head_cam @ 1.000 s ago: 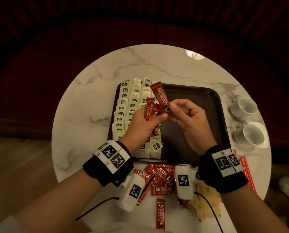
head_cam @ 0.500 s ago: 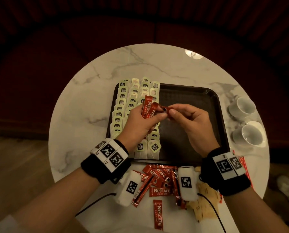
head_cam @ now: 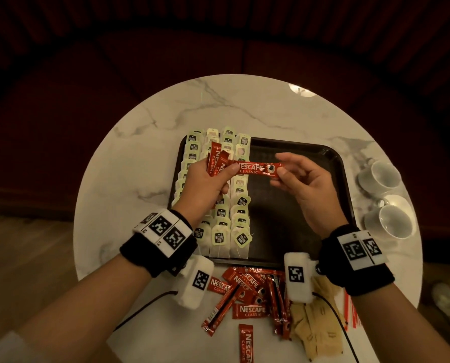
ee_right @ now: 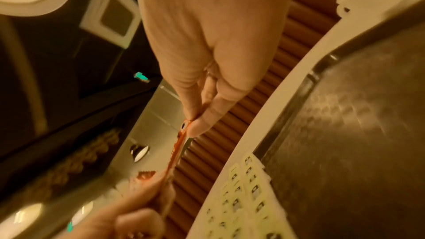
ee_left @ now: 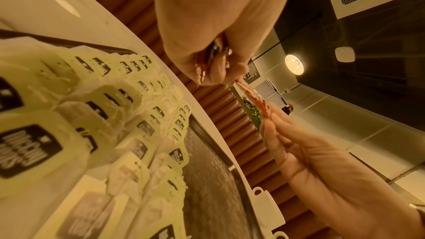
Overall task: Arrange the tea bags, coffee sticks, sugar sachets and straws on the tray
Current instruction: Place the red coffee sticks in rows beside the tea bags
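Moved: coffee stick point(head_cam: 258, 169) now lies flat, sideways, stretched between both hands; 0.5 s ago it was bunched up small at the fingertips, 1 s ago it stood up tall.
Coffee stick: red Nescafe Classic, up in the air over the tray, not touching it. Cup picture end is on the R side.
R hand point(head_cam: 307, 189): pinches the cup end w/ thumb + fingers; other fingers loosely curled. R wrist view shows the pinch too point(ee_right: 195, 121).
L hand point(head_cam: 205, 184): thumb pinches the other end of that stick. Same hand also grips 2 more sticks point(head_cam: 216, 161), poking up & away past the fingers.
Tray point(head_cam: 331, 163): black, on the table. L part full of tea bags point(head_cam: 218, 234) in neat rows, green tags up. R part bare.
Loose sticks point(head_cam: 247, 286): red pile on the table just near the tray's close edge. One stick point(head_cam: 245, 344) lies alone, closer to the person.
Sugar sachets point(head_cam: 315, 326): brown, on the table right beside the pile, R side.
Straws point(head_cam: 349, 310): thin red-white, near the table's R edge, past the sachets.
Cups point(head_cam: 386, 221): 2 white ones on the table, R of the tray.
Table point(head_cam: 140, 179): round, white marble look.
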Action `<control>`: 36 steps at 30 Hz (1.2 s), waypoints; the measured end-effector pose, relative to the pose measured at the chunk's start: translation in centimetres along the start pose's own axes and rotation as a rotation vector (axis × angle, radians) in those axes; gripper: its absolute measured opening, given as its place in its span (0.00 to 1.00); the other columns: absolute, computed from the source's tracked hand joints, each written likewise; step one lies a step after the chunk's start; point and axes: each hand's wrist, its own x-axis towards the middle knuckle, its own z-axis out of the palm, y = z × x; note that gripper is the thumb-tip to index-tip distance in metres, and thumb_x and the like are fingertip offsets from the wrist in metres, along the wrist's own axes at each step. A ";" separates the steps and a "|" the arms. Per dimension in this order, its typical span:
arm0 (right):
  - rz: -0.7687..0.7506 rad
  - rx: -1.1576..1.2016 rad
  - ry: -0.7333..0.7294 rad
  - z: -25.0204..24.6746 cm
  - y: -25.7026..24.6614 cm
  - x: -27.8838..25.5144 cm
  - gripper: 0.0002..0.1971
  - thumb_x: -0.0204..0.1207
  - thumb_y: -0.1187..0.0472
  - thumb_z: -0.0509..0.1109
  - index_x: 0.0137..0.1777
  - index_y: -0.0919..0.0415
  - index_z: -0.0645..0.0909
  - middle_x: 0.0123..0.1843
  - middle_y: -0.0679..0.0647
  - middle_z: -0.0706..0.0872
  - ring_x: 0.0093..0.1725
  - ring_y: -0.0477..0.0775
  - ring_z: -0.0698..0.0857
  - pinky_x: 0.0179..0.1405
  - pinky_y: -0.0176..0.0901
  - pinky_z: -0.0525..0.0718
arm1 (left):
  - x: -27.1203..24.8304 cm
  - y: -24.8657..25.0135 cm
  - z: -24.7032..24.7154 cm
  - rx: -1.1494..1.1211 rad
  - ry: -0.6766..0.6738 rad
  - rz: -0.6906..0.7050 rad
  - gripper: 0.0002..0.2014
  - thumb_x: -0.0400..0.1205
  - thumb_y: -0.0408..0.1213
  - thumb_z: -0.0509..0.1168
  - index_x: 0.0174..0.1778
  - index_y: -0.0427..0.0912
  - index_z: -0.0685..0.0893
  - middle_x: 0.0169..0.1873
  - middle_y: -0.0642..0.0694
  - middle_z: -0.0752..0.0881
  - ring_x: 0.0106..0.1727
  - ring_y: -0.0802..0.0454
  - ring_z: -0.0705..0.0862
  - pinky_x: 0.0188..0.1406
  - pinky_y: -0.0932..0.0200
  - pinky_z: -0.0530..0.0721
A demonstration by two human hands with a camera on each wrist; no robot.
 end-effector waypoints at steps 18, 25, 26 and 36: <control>0.227 -0.439 0.103 -4.4 3.2 11.1 0.11 0.79 0.65 0.74 0.60 0.62 0.88 0.49 0.55 0.91 0.41 0.45 0.88 0.50 0.38 0.87 | 5.6 -1.2 -8.2 0.391 0.230 -0.073 0.03 0.80 0.36 0.69 0.42 0.48 0.84 0.30 0.51 0.81 0.31 0.52 0.77 0.37 0.58 0.76; 0.312 -0.589 0.068 -4.6 5.0 13.7 0.11 0.78 0.66 0.74 0.60 0.63 0.88 0.50 0.58 0.90 0.48 0.55 0.89 0.64 0.55 0.86 | 5.0 -2.4 -9.9 0.710 0.085 -0.138 0.12 0.81 0.36 0.68 0.61 0.42 0.82 0.48 0.44 0.86 0.50 0.42 0.84 0.54 0.50 0.83; 0.311 -0.601 0.072 -4.4 5.2 13.8 0.11 0.78 0.66 0.74 0.59 0.62 0.88 0.51 0.58 0.90 0.49 0.56 0.89 0.63 0.56 0.86 | 4.9 -2.5 -9.9 0.707 0.080 -0.148 0.15 0.81 0.36 0.68 0.64 0.44 0.82 0.51 0.44 0.86 0.52 0.42 0.85 0.56 0.50 0.83; 0.267 -0.776 0.162 -3.2 5.2 14.6 0.09 0.75 0.64 0.78 0.54 0.63 0.88 0.46 0.56 0.88 0.40 0.55 0.87 0.53 0.51 0.89 | 4.2 -2.8 -9.6 0.706 0.076 -0.149 0.06 0.82 0.34 0.66 0.52 0.38 0.85 0.35 0.46 0.86 0.33 0.50 0.83 0.32 0.61 0.77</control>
